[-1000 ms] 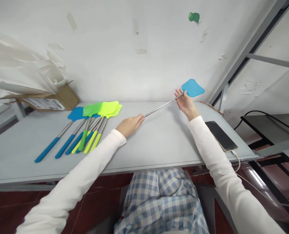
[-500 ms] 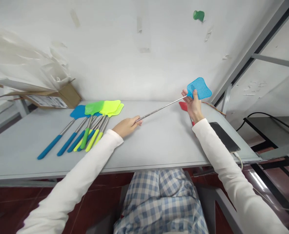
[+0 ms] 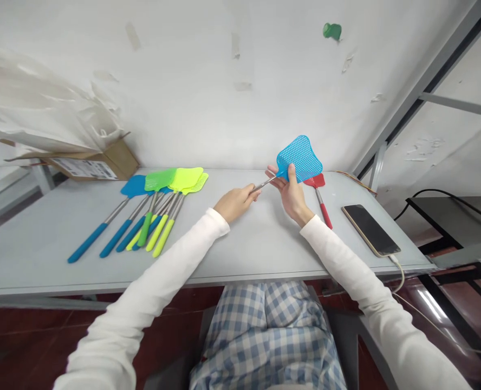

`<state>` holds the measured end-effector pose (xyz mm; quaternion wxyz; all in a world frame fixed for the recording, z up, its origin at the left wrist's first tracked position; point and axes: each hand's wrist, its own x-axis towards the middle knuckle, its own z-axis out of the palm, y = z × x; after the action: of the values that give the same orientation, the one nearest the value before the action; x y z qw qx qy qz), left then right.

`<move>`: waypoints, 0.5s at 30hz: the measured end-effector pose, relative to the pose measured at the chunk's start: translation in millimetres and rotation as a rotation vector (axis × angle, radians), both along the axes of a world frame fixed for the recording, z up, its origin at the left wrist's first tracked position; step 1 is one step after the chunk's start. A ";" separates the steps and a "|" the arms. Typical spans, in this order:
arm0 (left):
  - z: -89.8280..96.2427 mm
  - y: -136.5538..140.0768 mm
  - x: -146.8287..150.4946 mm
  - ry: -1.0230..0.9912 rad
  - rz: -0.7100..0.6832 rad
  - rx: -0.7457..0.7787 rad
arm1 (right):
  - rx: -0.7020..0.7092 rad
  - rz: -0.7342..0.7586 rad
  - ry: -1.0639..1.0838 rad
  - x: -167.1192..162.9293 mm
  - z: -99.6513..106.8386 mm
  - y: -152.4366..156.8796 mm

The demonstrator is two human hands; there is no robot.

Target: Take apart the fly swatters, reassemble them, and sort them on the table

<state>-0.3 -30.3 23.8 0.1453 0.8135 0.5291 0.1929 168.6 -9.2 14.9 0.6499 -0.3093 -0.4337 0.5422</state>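
A blue fly swatter (image 3: 300,158) with a perforated head and a thin metal shaft is held up over the table between both hands. My left hand (image 3: 235,203) is closed around the lower part of it, and the handle end is hidden in the grip. My right hand (image 3: 291,194) grips the head near its neck, thumb on the front and fingers behind. Behind my right wrist a red fly swatter (image 3: 325,208) lies on the table. To the left lies a group of overlapping swatters in blue (image 3: 86,242), green (image 3: 145,229) and yellow (image 3: 164,238).
A phone (image 3: 371,230) with a white cable (image 3: 397,265) lies at the table's right. At the back left stands an open cardboard box (image 3: 90,162) with plastic wrapping. A white wall (image 3: 192,86) rises behind the grey table (image 3: 240,254); a metal frame (image 3: 423,92) stands on the right.
My hands have come closer together, shortening the blue swatter's telescopic shaft between them. The right hand moved left with the head, uncovering more of the red swatter and the phone.
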 end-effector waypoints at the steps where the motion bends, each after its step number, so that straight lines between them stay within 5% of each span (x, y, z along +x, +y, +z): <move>1: -0.4 -0.6 0.0 0.010 0.003 -0.010 | -0.026 0.032 -0.010 0.4 -3.2 -1.5; 6: -12.5 -0.4 14.5 0.054 0.037 -0.019 | -0.051 0.170 -0.075 -10.9 -20.4 -8.0; 15: -19.4 -11.2 32.3 0.230 0.112 -0.009 | -0.112 -0.083 -0.018 17.2 -8.7 22.4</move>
<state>32.0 -41.6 4.4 0.0762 0.7988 0.5877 0.1036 185.8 13.2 6.1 0.6495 -0.3677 -0.3954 0.5353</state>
